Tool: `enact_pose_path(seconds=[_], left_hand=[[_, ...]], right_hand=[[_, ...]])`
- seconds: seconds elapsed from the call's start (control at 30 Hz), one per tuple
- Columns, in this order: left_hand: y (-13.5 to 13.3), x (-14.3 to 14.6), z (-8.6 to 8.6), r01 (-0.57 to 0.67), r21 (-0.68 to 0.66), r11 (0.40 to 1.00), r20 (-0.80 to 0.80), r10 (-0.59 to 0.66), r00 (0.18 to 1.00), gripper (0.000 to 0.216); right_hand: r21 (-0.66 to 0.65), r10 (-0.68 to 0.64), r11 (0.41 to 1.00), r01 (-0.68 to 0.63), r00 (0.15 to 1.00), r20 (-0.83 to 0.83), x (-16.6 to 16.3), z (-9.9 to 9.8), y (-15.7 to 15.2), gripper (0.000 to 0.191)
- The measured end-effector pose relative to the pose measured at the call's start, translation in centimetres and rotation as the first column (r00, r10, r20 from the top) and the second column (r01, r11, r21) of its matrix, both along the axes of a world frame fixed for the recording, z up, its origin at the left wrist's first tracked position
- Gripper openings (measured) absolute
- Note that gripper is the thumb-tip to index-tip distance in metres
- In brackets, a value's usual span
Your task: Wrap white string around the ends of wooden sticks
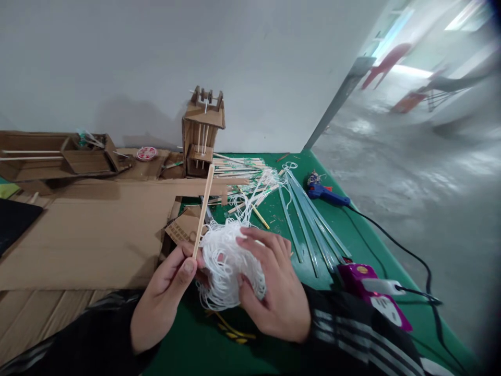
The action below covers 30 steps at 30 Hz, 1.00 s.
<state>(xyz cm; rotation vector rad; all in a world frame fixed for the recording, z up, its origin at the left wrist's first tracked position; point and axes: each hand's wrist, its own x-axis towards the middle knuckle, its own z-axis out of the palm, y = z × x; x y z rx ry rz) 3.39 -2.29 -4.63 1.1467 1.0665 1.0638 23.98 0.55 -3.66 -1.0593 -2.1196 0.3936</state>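
Observation:
My left hand (164, 295) pinches the lower end of a wooden stick (204, 206), which points up and away from me. My right hand (272, 284) is wrapped round a tangled bundle of white string (227, 261) held between both hands above the green table (352, 235). Strands of the string trail back toward a pile of sticks (238, 169). Both sleeves are black with white stripes.
A cardboard tower model (201, 130) stands at the back. Flat cardboard sheets (90, 230) cover the left. Clear glue sticks (309, 219) lie fanned out on the right, beside a blue glue gun (324, 193) with a black cable. A purple device (371, 292) lies near my right arm.

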Motion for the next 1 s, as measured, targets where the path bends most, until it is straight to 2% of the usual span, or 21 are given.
enact_pose_path(seconds=[0.13, 0.3, 0.53, 0.73, 1.0], left_hand=[[-0.1, 0.1, 0.4, 0.015, 0.028, 0.999, -0.069, -0.013, 0.998, 0.027], [-0.3, 0.0, 0.4, 0.03, 0.02, 0.999, -0.052, -0.029, 0.998, 0.025], [-0.2, 0.1, -0.2, 0.032, 0.0, 0.999, 0.001, -0.032, 0.999, 0.024], [0.0, 0.2, 0.0, 0.077, 0.001, 0.997, -0.025, -0.077, 0.997, 0.027], [-0.2, 0.0, -0.3, 0.056, 0.051, 0.997, -0.142, -0.048, 0.989, 0.024]], right_hand=[[0.032, 0.137, 0.99, -0.136, 0.99, -0.029, -0.2, 0.0, -0.2, 0.024], [0.025, 0.132, 0.991, -0.134, 0.989, 0.06, -0.4, -0.9, 0.0, 0.005], [0.087, 0.166, 0.982, -0.17, 0.985, 0.049, -0.5, -1.8, 0.1, 0.005], [0.015, 0.217, 0.976, -0.216, 0.976, -0.016, -0.3, -2.0, 0.0, 0.007], [-0.102, 0.258, 0.952, -0.29, 0.933, -0.25, -0.2, -2.0, -0.3, 0.01]])
